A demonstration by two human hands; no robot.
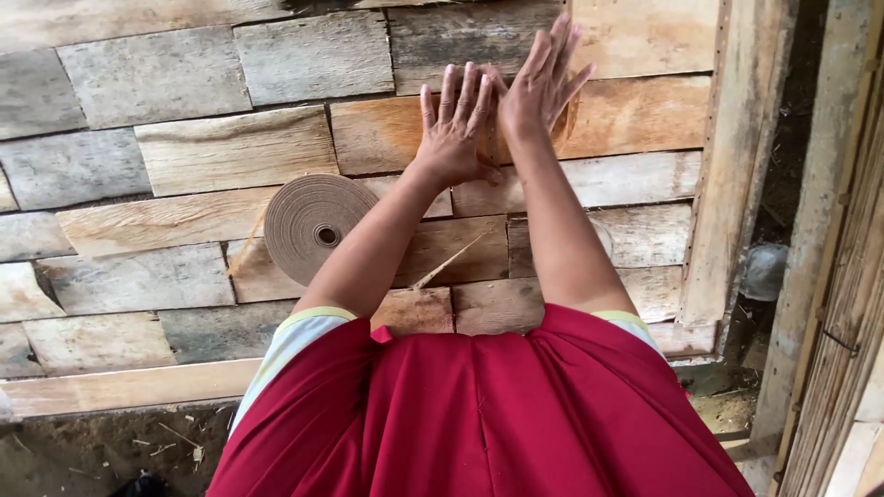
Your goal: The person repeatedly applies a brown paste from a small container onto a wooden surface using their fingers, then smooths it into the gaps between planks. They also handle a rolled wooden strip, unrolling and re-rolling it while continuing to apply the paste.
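Note:
Both my arms reach out over a surface of weathered wooden planks (184, 147). My left hand (456, 124) lies flat, palm down, with its fingers stretched out. My right hand (543, 83) is turned on its edge right beside it, fingers straight and slightly spread. A thin brown strip (492, 140) stands between the two hands, touching both. A small tan rounded piece (569, 120) shows just behind my right wrist, mostly hidden. A large flat roll of tan strip (308, 225) lies on the planks to the left of my left forearm.
A loose thin sliver (451, 262) lies on the planks between my forearms. A wooden post (727, 184) bounds the planks on the right, with a dark gap and bamboo slats (847, 350) beyond. Dirt ground (101, 451) shows at bottom left. My red garment (479, 414) fills the foreground.

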